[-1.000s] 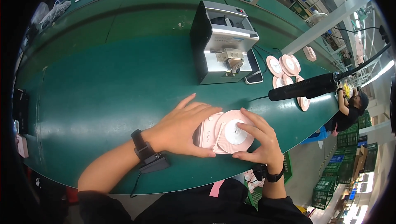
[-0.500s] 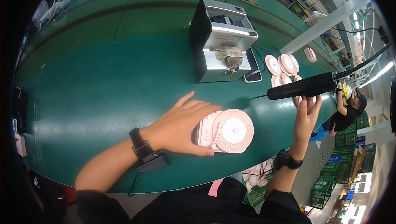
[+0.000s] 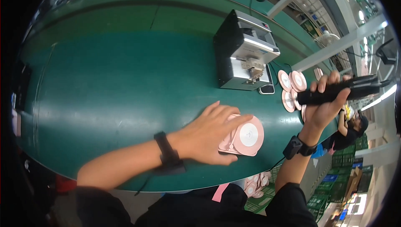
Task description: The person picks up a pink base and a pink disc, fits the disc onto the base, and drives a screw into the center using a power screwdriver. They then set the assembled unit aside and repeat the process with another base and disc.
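A pink device shaped like a small record player (image 3: 249, 135) lies on the green table, with a white-centred disc on top. My left hand (image 3: 204, 137) holds its left side, the thumb at the near edge and the fingers reaching across the far edge. That hand hides the left part of the device. To the right, my right hand (image 3: 321, 112) is wrapped round a black electric screwdriver (image 3: 359, 88) held above the table. The screwdriver's thin bit cannot be made out now.
A silver and black machine (image 3: 246, 55) stands behind the device. Several pink discs (image 3: 285, 80) lie right of it. Below the table's near edge is a green crate (image 3: 261, 202) with more pink parts. A person (image 3: 353, 131) works at the far right.
My right hand has closed round the screwdriver, which was hanging above its spread fingers, and it has moved up. My left hand remains at the device. The view has shifted.
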The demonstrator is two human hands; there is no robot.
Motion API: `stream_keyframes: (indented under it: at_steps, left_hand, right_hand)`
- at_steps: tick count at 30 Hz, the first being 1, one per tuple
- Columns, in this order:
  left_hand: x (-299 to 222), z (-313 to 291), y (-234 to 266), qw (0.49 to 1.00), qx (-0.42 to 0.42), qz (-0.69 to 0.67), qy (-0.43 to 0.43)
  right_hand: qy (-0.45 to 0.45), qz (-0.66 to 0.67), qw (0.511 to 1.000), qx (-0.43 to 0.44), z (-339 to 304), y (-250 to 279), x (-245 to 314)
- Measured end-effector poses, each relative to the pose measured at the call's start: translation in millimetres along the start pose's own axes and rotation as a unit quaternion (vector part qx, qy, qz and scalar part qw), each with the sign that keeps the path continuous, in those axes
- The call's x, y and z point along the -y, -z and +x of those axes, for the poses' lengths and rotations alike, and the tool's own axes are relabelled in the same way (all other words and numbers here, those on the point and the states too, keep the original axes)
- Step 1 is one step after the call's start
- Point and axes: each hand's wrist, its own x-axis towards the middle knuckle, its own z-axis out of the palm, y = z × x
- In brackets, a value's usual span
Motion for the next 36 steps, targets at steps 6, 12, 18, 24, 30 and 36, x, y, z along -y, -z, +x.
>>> stream_keyframes:
  at_steps: [6, 12, 18, 24, 30, 36]
  left_hand:
    - [-7.3, 7.3, -22.5, 0.996, -0.067, 0.027, 0.053]
    - [-9.0, 11.8, -13.3, 0.991, -0.08, 0.089, 0.056]
    - [8.4, 8.2, 4.1, 0.984, -0.133, 0.089, 0.084]
    - [10.3, 10.3, 7.1, 0.983, -0.132, 0.085, 0.1]
    - [9.5, 12.1, 5.4, 0.981, -0.123, 0.078, 0.126]
    - [8.7, 15.2, 6.1, 0.983, -0.106, 0.093, 0.12]
  right_hand:
    - [0.031, 0.039, 0.998, 0.046, 41.4, -56.8, -30.1]
    - [-0.032, -0.022, 0.999, -0.025, 41.1, -69.8, -58.6]
    - [-0.137, -0.048, 0.989, 0.01, 36.8, -84.5, -40.4]
    - [-0.135, 0.028, 0.99, 0.039, 7.3, -68.8, -11.1]
    - [-0.108, 0.071, 0.989, 0.079, -10.6, -72.1, -6.4]
    - [-0.145, 0.087, 0.983, 0.071, -18.7, -74.7, -14.6]
